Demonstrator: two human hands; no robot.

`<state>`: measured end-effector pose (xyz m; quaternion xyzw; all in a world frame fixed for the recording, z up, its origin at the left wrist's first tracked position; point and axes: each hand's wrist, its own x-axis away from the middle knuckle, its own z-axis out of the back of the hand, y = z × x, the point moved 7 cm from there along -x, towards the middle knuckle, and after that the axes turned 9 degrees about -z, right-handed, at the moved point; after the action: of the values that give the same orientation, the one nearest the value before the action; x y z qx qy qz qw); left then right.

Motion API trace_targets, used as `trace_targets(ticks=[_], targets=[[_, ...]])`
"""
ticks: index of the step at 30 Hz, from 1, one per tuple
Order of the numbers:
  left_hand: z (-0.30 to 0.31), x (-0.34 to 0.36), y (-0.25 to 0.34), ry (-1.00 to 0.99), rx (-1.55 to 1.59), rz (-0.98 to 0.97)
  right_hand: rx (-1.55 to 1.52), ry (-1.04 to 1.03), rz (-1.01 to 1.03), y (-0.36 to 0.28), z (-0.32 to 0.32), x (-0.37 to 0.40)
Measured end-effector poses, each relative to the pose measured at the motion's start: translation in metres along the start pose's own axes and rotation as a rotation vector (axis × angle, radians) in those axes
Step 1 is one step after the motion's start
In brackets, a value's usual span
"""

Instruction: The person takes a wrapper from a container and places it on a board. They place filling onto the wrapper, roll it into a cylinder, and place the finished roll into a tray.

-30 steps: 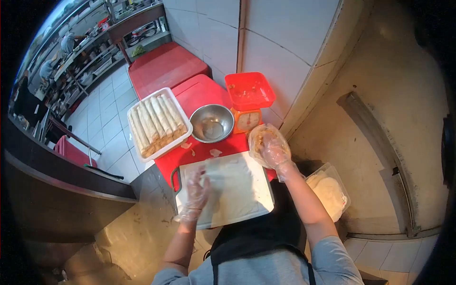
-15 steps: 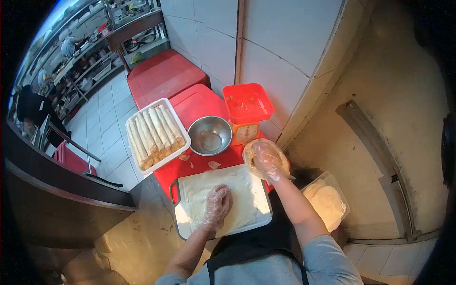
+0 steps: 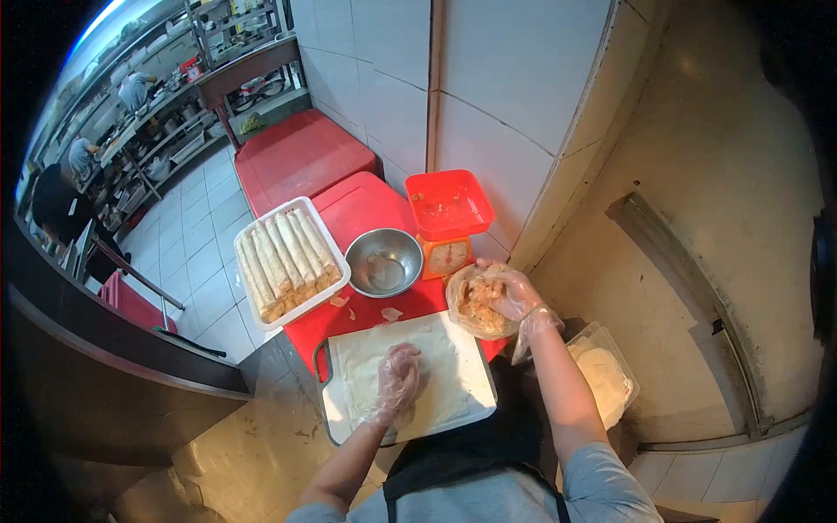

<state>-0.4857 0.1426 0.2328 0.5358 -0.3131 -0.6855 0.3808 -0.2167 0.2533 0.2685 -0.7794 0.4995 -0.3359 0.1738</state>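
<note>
Pressing flat at lower centre, the left hand [image 3: 399,382] pins the wrapper sheet [image 3: 440,366] — fingers spread, gripping nothing. Just upper right of it, the right hand [image 3: 510,293] curls inside the filling bag [image 3: 473,318]; its grasp cannot be told.

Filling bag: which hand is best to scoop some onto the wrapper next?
Probably the right hand: it reaches into the filling bag. The left hand lies flat on the wrapper.
</note>
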Motion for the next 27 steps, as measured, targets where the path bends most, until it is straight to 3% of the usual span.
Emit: trace_targets(ticks=[3,6,7,8,10,11,14,18,21,24,25,27], targets=[[-0.014,-0.01,-0.004,0.077,0.084,0.017,-0.185,-0.329,-0.037,0.01,-0.075,0.043],[-0.046,-0.043,0.007,0.215,0.756,0.518,-0.135,-0.249,-0.138,0.054,-0.088,0.05],[-0.051,-0.048,0.011,0.185,0.771,0.4,-0.071,-0.266,-0.118,0.065,-0.096,0.053],[-0.056,-0.053,0.015,0.157,0.791,0.282,0.248,-0.256,-0.003,0.073,-0.095,0.051],[-0.077,-0.057,0.013,0.174,1.709,0.497,0.885,-0.216,0.244,0.086,-0.103,0.049],[-0.079,-0.054,0.01,0.193,1.74,0.552,1.004,-0.148,0.283,0.09,-0.1,0.048],[-0.079,-0.049,0.004,0.21,1.832,0.631,1.657,-0.093,0.918,0.067,-0.153,0.081],[-0.071,-0.047,0.002,0.149,1.614,0.694,1.89,0.021,0.675,0.064,-0.155,0.08],[-0.07,-0.042,-0.016,0.101,1.691,0.697,1.794,-0.169,0.445,0.056,-0.155,0.083],[-0.062,-0.034,-0.047,0.34,1.349,0.859,1.611,-0.21,0.671,0.029,-0.166,0.1],[-0.058,-0.036,-0.045,0.298,1.297,0.82,1.566,-0.218,0.742,0.031,-0.164,0.098],[-0.063,-0.04,-0.025,0.158,1.545,0.648,1.517,-0.054,0.77,0.055,-0.156,0.086]])
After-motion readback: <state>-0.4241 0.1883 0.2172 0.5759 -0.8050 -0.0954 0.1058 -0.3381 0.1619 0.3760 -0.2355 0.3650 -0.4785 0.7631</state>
